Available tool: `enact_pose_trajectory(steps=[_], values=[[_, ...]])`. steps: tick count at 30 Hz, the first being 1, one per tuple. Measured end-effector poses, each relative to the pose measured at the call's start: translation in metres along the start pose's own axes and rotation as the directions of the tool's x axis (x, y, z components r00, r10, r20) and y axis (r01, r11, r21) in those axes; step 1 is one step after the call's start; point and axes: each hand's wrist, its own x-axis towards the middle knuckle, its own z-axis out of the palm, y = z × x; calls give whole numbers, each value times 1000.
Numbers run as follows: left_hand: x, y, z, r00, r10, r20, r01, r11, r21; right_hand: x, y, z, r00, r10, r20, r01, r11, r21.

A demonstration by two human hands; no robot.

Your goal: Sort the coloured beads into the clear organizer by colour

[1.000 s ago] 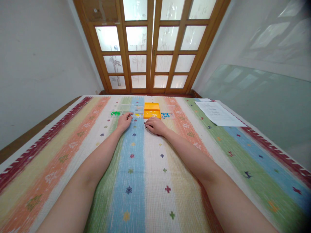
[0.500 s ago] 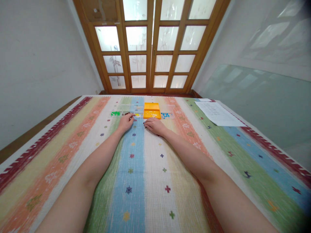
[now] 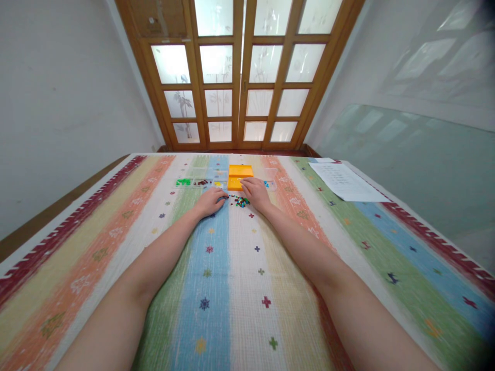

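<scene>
A small heap of mixed coloured pieces (image 3: pixel 242 202), apparently brown, green, blue and white, lies on the striped cloth between my hands. My left hand (image 3: pixel 211 201) rests at the left of this heap, its fingers drawn together at the heap's edge. Over the front right of an open orange box (image 3: pixel 234 184) is my right hand (image 3: pixel 256 192), fingertips pinched above the box's lower half. Anything in either pinch is too small to make out. Clear plastic boxes alongside hold green pieces (image 3: pixel 183 182), dark brown pieces (image 3: pixel 201 182), yellow pieces (image 3: pixel 218 184) and blue pieces (image 3: pixel 266 184), the last partly hidden by my right hand.
Printed paper sheets (image 3: pixel 348 181) lie at the far right of the table. The patterned tablecloth (image 3: pixel 247 288) stretches under both forearms. A glass panel (image 3: pixel 417 159) leans by the right wall, and wooden glazed doors (image 3: pixel 243 87) stand beyond the table.
My left hand has come from the brown and yellow pieces rightward and nearer, to the heap. My right hand has moved from over the heap up to the orange box, uncovering the heap.
</scene>
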Motion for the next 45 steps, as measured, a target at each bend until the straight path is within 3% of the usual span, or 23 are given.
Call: enact_pose_trajectory(steps=[31,35,38,42,45], values=[[1,-3,5,997,57,43,-61,991,121,-1,21,17,992,98,-84,-86,988,131],[1,-4,3,1000,13,16,-15,987,159,-2,16,13,997,41,-64,-34,994,101],[1,-5,0,999,-44,-16,46,983,178,-3,6,11,998,-62,19,60,994,89],[0,-7,-2,994,-99,-47,107,977,186,-5,-11,11,952,-239,193,219,968,122],[1,-5,-3,992,-112,-65,122,976,182,-6,-19,13,917,-307,253,283,951,126]])
